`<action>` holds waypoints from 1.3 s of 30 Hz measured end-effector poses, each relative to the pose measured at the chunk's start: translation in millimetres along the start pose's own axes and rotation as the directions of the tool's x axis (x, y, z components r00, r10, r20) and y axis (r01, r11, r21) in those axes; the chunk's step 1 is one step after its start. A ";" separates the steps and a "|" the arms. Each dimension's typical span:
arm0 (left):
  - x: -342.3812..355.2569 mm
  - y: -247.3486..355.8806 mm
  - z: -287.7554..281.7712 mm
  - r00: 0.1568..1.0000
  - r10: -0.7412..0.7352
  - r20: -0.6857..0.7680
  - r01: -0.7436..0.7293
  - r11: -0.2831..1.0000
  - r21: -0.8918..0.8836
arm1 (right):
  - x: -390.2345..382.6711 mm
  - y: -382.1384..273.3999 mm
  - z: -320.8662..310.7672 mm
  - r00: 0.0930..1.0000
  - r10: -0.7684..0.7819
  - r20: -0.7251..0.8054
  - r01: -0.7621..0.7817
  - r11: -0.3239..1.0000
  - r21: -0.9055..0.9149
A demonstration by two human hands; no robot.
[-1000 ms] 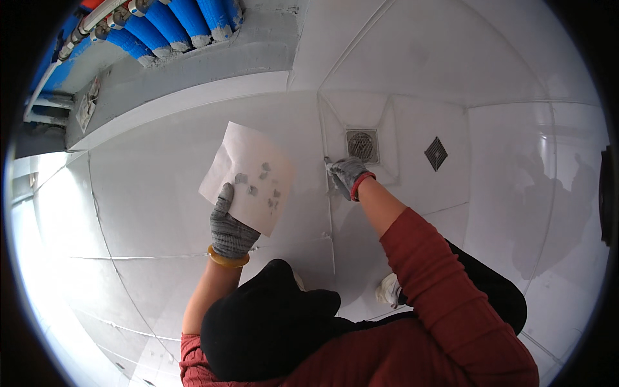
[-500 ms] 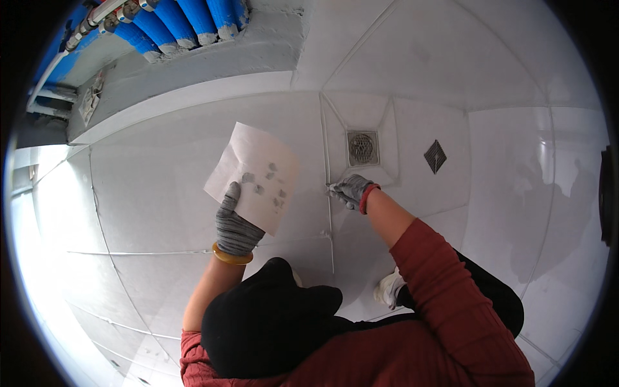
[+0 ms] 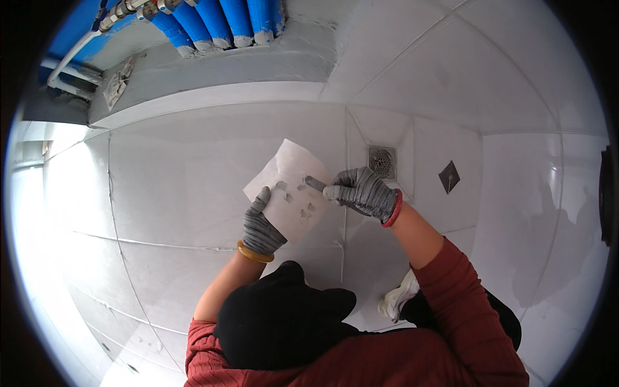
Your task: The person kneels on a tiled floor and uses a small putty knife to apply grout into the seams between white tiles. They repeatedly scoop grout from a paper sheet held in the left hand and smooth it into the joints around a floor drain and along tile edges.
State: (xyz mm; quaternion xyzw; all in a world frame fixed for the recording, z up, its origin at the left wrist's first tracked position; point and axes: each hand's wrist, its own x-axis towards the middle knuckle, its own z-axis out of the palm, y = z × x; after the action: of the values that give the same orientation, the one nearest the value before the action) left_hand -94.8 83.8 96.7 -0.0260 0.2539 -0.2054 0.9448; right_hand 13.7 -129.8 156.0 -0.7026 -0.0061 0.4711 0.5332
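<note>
A sheet of pale paper (image 3: 293, 201), dotted with small grey smears, is held tilted above the floor, left of the drain and in front of the person's body. The left hand (image 3: 260, 226), in a grey knitted glove, pinches its lower left edge: the thumb lies on the upper face, while the other fingers are mostly hidden behind it. The right hand (image 3: 362, 192), gloved alike, is closed around one end of a small flat grey strip-like tool (image 3: 314, 184), its free tip over the smears at the sheet's right side; whether the tip touches the paper I cannot tell.

A yellow bangle (image 3: 255, 252) circles the left wrist, a red band (image 3: 394, 209) the right. Just beyond the right hand, a square floor drain (image 3: 383, 163) with a round grate is set into sloping tiles; to its right lies a dark diamond-shaped grate (image 3: 449, 177).

Large light-grey floor tiles (image 3: 187, 187) with raised seams spread around. Nearer the body are dark red sleeves (image 3: 445, 287), a knee in black trousers (image 3: 280, 319) and a whitish shoe (image 3: 398, 298). At the upper left, blue pipes (image 3: 230, 21) rise behind a grey ledge (image 3: 245, 64).
</note>
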 end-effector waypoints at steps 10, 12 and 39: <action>-7.6 -6.1 20.4 0.997 -0.057 -0.046 0.054 0.995 -0.079 | 6.6 21.4 -9.2 0.995 0.054 0.079 -0.047 0.994 -0.096; -9.3 -7.6 19.4 0.997 -0.065 -0.029 0.063 0.996 -0.055 | 5.3 19.1 -14.2 0.993 0.060 0.101 -0.040 0.982 -0.187; -61.8 -14.8 7.8 0.940 0.310 -0.146 -0.311 0.950 0.010 | 66.1 90.3 -64.3 0.905 0.326 0.272 0.319 -0.100 -0.942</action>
State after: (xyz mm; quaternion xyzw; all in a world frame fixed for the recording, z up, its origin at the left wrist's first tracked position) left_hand -145.1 94.7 134.7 0.0231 0.3244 -0.0535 0.9441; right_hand 48.8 -182.8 43.7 -0.7388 -0.4673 0.4489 -0.1851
